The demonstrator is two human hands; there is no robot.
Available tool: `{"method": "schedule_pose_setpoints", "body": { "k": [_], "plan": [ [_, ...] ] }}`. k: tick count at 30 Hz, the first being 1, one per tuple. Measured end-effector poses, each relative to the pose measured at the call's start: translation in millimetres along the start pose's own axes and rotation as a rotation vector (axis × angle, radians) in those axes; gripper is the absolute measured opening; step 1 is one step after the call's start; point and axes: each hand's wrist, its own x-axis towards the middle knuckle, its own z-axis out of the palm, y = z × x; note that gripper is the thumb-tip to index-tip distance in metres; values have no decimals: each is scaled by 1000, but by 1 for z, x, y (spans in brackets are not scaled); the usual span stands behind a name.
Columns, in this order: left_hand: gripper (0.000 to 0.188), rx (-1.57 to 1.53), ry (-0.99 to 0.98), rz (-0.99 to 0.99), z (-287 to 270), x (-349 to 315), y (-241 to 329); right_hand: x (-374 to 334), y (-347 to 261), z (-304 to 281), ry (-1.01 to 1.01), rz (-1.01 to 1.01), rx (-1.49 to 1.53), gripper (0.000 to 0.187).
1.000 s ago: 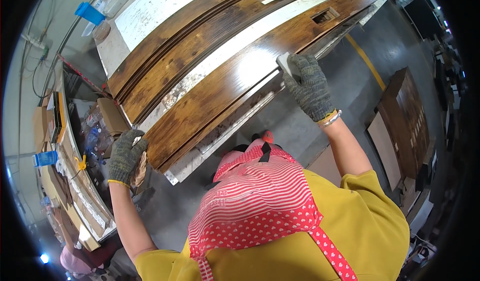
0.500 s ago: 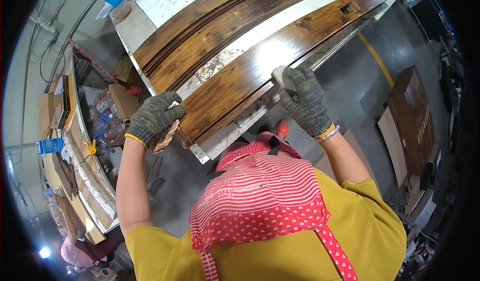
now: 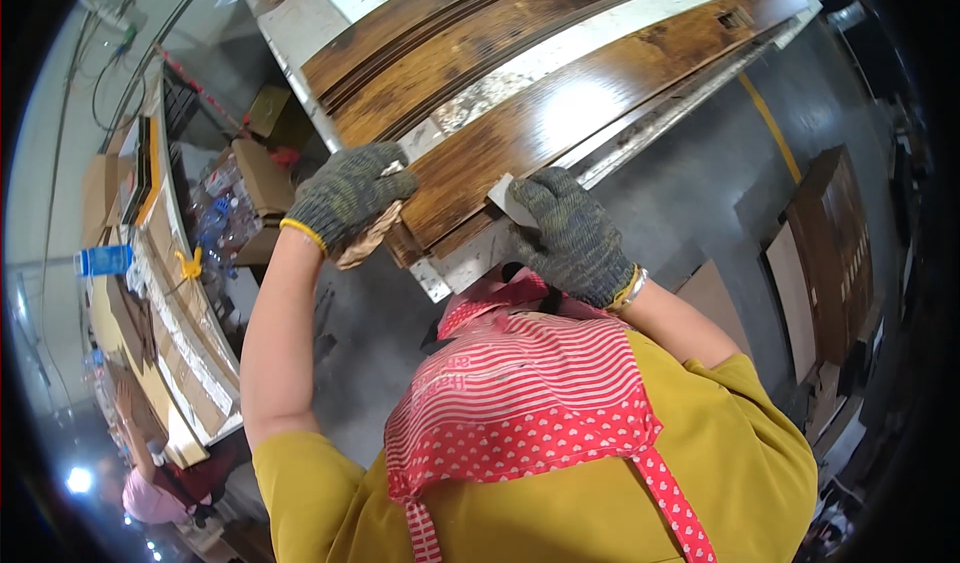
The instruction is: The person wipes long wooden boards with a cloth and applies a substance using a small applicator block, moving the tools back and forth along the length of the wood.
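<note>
A long, glossy brown wooden board (image 3: 500, 168) lies nearest me on the white-topped bench. My left hand (image 3: 352, 195), in a dark grey knit glove, is closed at the board's left end on a crumpled sheet of brown paper (image 3: 370, 238). In the same kind of glove, my right hand (image 3: 572, 235) grips a flat, light grey sanding block (image 3: 512, 203) against the board's near edge, not far from that end. Parts of the block are hidden by the fingers. Toward the far right end, the board has a rectangular cutout (image 3: 733, 19).
More brown boards (image 3: 440, 83) lie parallel behind it on the bench (image 3: 300, 68). At left stands a table (image 3: 205, 363) with cardboard and a yellow clamp-like thing (image 3: 188, 262); plastic bottles (image 3: 222, 213) are heaped beside it. Dark panels (image 3: 830, 253) stand at right. A co-worker (image 3: 155, 488) is lower left.
My right hand has drawn the sanding block left and nearer along the board's edge. My left hand keeps its paper at the board's end. The whole view has shifted slightly.
</note>
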Motion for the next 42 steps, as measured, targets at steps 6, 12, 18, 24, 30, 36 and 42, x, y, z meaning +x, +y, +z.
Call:
{"method": "schedule_pose_setpoints", "body": {
  "k": [6,12,18,24,30,36,42],
  "plan": [
    [44,-96,114,-62,9,4,-2,10,-39,51,-295,-413,156,46],
    [33,-168,414,-176,6,-49,12,32,-26,11,-282,-649,303,39],
    [30,-206,707,141,58,-96,80,110,6,-30,-264,-634,193,36],
    [31,-148,312,-226,88,-69,133,154,-27,3,-697,-864,144,28],
    [26,-83,351,-218,88,-63,138,174,-46,24,-946,-932,63,26],
    [32,-110,315,-244,90,-63,140,188,-51,38,-1023,-1025,-151,20],
    [31,-102,312,-265,85,-61,142,210,-30,33,-457,-969,-314,22]
  ]
}}
